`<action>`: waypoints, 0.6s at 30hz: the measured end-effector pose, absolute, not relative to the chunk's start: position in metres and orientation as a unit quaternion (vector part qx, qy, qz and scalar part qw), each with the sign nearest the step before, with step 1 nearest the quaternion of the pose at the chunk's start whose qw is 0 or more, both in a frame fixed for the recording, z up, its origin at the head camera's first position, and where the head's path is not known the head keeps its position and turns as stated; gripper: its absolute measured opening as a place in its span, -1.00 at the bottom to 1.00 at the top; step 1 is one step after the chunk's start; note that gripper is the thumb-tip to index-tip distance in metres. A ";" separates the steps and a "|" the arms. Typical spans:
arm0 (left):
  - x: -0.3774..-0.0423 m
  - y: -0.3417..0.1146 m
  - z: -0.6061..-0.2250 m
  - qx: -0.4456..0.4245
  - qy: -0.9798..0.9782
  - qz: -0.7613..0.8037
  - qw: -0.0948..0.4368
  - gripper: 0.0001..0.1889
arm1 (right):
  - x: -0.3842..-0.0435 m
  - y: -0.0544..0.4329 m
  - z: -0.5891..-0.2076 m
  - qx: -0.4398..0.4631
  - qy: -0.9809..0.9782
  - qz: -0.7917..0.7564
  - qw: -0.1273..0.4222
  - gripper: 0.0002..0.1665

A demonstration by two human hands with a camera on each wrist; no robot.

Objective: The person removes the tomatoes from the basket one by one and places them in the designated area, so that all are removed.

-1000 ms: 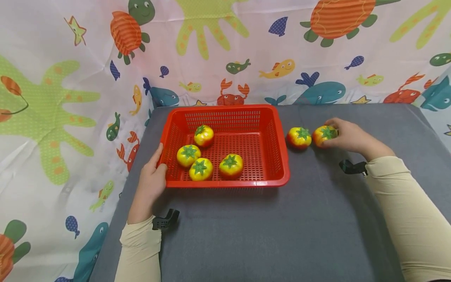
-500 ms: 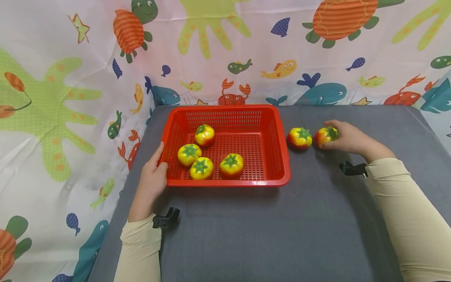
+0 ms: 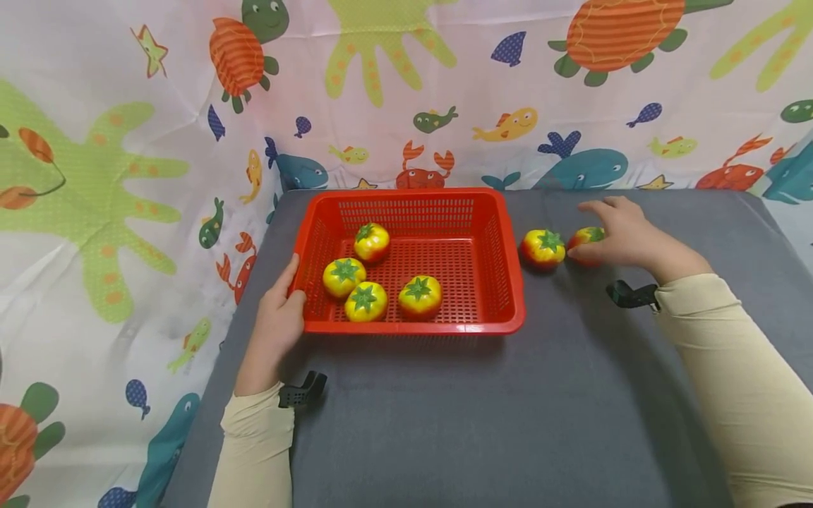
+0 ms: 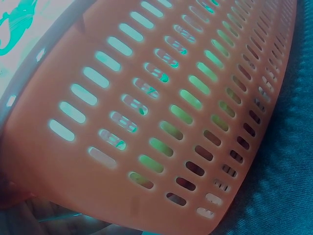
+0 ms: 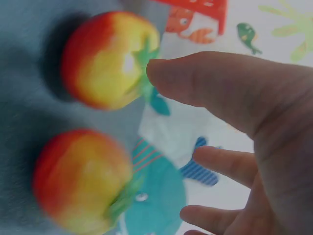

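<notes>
My left hand (image 3: 274,324) grips the red basket (image 3: 413,329) by its left side; four red-and-yellow tomatoes (image 3: 420,300) inside. My right hand (image 3: 629,238), thumb and fingers spread well apart, holds nothing, right by the outer tomato (image 3: 583,239); whether I touch it, can't tell. Inner tomato (image 3: 542,251) just beside the basket's right side. Both sit on the grey surface (image 3: 476,416).
</notes>
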State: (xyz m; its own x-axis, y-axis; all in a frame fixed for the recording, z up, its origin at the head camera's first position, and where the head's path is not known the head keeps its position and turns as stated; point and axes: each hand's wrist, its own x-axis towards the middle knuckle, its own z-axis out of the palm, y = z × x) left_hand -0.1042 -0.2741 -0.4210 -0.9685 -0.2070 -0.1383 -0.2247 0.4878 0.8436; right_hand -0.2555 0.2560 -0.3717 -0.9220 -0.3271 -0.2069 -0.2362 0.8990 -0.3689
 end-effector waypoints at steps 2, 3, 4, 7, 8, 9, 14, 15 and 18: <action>-0.105 -0.274 -0.422 -0.124 0.863 0.489 0.009 -0.31 | -0.255 0.248 -0.365 -0.152 0.967 -0.165 0.122 0.03; -0.105 -0.274 -0.422 -0.123 0.864 0.489 0.008 -0.31 | -0.256 0.243 -0.362 -0.154 0.967 -0.163 0.120 0.03; -0.105 -0.273 -0.422 -0.122 0.864 0.489 0.007 -0.31 | -0.255 0.239 -0.358 -0.153 0.967 -0.162 0.120 0.03; -0.106 -0.273 -0.423 -0.118 0.865 0.488 0.003 -0.31 | -0.255 0.224 -0.348 -0.150 0.966 -0.169 0.129 0.03; -0.106 -0.273 -0.423 -0.117 0.864 0.489 0.003 -0.31 | -0.255 0.218 -0.345 -0.152 0.964 -0.173 0.132 0.03; -0.106 -0.274 -0.423 -0.116 0.864 0.490 0.002 -0.31 | -0.255 0.213 -0.342 -0.153 0.962 -0.178 0.136 0.03; -0.106 -0.275 -0.423 -0.102 0.864 0.494 -0.010 -0.32 | -0.255 0.189 -0.331 -0.184 0.955 -0.194 0.130 -0.01; -0.106 -0.275 -0.423 -0.100 0.864 0.493 -0.012 -0.32 | -0.256 0.184 -0.331 -0.191 0.953 -0.195 0.129 -0.01; -0.106 -0.275 -0.423 -0.102 0.862 0.496 -0.010 -0.32 | -0.255 0.168 -0.327 -0.202 0.950 -0.197 0.133 -0.03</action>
State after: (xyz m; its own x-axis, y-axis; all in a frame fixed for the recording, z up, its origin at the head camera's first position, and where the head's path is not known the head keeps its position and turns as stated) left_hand -0.1056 -0.2751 -0.4227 -0.9791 -0.1851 -0.0847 -0.1663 0.4871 0.8574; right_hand -0.2551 0.1676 -0.3271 -0.8830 -0.4360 -0.1738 -0.3313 0.8412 -0.4274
